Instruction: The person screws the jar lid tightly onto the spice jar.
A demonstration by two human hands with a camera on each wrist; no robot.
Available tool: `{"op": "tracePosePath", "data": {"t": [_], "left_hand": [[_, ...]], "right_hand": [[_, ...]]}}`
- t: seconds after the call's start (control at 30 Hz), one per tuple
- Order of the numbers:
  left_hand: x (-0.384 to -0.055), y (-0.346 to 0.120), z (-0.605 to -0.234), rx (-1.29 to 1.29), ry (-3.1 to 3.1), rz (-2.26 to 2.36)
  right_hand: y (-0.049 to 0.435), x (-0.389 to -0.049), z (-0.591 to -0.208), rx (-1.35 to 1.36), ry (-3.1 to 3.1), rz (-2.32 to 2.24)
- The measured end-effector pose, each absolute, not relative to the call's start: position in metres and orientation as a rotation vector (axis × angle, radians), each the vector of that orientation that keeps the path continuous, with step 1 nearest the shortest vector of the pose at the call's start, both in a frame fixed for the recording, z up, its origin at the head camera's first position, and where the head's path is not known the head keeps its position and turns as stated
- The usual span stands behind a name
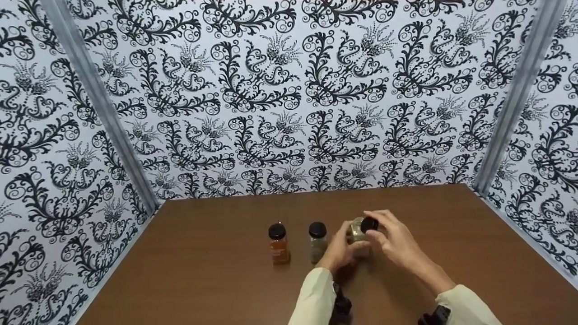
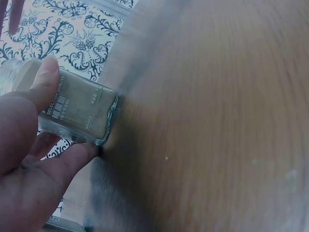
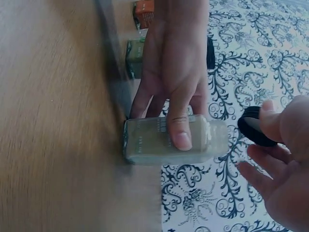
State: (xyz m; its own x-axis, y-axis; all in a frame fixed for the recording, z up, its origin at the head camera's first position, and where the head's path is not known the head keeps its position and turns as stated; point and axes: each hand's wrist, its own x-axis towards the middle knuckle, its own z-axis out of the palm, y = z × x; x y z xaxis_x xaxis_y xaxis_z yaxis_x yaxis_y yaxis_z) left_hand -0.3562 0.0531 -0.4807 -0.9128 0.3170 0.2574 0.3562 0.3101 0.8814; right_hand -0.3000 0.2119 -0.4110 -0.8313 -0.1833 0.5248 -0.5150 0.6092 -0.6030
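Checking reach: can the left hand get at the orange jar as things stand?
Probably not without freeing up first: the left hand is holding the uncapped jar, and the middle jar stands between that hand and the orange jar.

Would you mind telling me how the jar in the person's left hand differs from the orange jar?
The held jar is uncapped, with a black lid held apart in the right hand; the orange jar has its black cap on. The held jar's contents look dull tan, the orange jar's orange. The left hand grips the held jar, while the orange jar stands untouched on the table. Both carry pale print.
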Motion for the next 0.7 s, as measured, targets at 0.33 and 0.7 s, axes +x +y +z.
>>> {"op": "tracePosePath", "data": {"t": [0.33, 0.7], "left_hand": [[-0.356, 0.049, -0.476, -0.607, -2.52, -1.742], [-0.357, 0.052, -0.478, -0.665, -2.503, -1.691]], "right_hand": [[0.207, -0.318, -0.417, 0.431, -2.269, 1.126], [0.201, -0.329, -0.424, 0.15, -2.213, 1.443]]}}
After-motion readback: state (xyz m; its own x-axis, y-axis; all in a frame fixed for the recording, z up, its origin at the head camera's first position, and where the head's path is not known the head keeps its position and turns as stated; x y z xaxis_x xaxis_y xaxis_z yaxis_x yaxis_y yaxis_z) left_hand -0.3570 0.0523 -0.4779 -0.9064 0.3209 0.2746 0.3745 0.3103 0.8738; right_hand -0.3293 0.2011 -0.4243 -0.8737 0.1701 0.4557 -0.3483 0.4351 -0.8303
